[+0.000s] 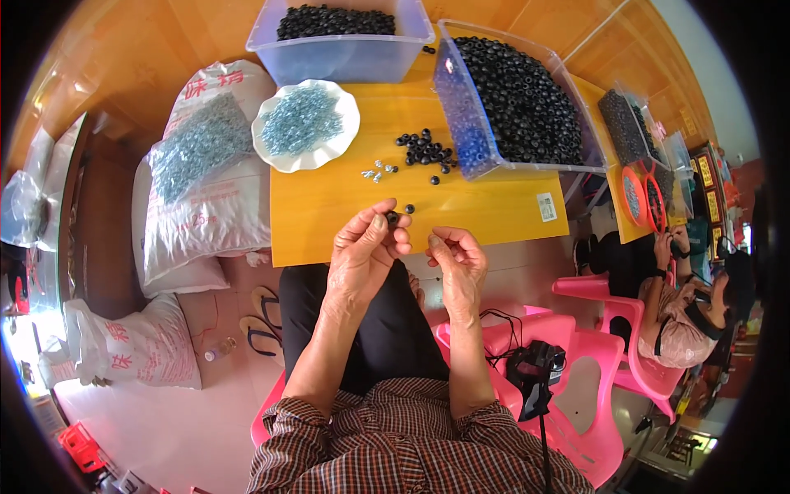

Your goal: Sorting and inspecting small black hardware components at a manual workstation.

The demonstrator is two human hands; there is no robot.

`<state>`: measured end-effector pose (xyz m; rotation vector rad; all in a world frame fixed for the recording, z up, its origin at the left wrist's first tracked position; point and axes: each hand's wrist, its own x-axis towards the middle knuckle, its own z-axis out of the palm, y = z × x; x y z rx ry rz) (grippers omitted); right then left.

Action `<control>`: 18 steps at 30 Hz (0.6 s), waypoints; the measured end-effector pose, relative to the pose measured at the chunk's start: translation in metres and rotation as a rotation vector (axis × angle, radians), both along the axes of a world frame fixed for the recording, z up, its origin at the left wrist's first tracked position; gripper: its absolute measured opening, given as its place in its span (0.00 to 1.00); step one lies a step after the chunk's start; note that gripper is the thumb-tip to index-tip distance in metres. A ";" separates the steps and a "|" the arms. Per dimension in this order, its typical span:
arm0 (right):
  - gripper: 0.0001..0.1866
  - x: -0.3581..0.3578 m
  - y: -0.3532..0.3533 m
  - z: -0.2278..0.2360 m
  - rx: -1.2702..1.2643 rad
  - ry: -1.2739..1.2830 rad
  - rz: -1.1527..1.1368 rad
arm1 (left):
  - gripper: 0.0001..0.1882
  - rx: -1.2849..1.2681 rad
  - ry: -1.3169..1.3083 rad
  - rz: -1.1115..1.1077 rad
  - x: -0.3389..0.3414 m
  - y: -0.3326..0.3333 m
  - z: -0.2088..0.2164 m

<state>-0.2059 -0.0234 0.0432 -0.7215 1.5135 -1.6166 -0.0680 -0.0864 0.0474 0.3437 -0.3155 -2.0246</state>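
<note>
Just past the table's front edge, my left hand (362, 251) pinches a small black ring-like part (392, 218) between thumb and fingertips. To its right, my right hand (459, 262) has thumb and forefinger pressed together; whatever they may hold is too small to make out. One loose black part (410, 209) lies on the yellow table (329, 214) close to my left fingertips. Farther back is a loose cluster of similar black parts (426, 150), with a few small silvery metal pieces (378, 172) at its left.
A scalloped white plate (350, 123) holds a heap of thin silvery-blue pieces. Behind stand two clear bins, one at the back (337, 62) and one at right (535, 165), filled with black parts. White sacks (206, 230) sit left. Pink chairs (576, 362) and another person (679, 321) are right.
</note>
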 end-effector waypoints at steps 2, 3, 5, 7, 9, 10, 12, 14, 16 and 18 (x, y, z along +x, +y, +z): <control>0.08 0.007 0.001 0.003 0.005 -0.010 0.016 | 0.14 0.019 0.027 -0.004 0.010 0.008 -0.003; 0.08 0.010 0.002 0.005 -0.001 -0.007 0.017 | 0.14 0.025 0.059 -0.017 0.013 0.012 -0.004; 0.09 0.015 0.004 0.007 -0.003 -0.001 0.027 | 0.14 0.030 0.116 -0.040 0.019 0.018 -0.005; 0.10 0.020 0.009 0.009 -0.005 -0.063 0.042 | 0.14 0.038 0.129 -0.040 0.023 0.023 -0.007; 0.10 0.023 0.013 0.011 -0.013 -0.059 0.065 | 0.14 0.034 0.148 -0.047 0.027 0.028 -0.010; 0.09 0.025 0.015 0.012 -0.023 -0.057 0.080 | 0.14 0.036 0.151 -0.041 0.028 0.029 -0.012; 0.09 0.029 0.018 0.021 -0.027 -0.040 0.112 | 0.14 -0.003 0.096 -0.001 0.030 0.034 -0.014; 0.09 0.033 0.021 0.029 -0.032 -0.023 0.142 | 0.15 -0.011 0.086 0.020 0.032 0.037 -0.015; 0.10 0.038 0.023 0.035 -0.050 -0.046 0.158 | 0.15 -0.021 0.074 0.041 0.033 0.040 -0.015; 0.09 0.040 0.026 0.037 -0.067 -0.050 0.154 | 0.16 -0.056 0.035 0.044 0.034 0.042 -0.015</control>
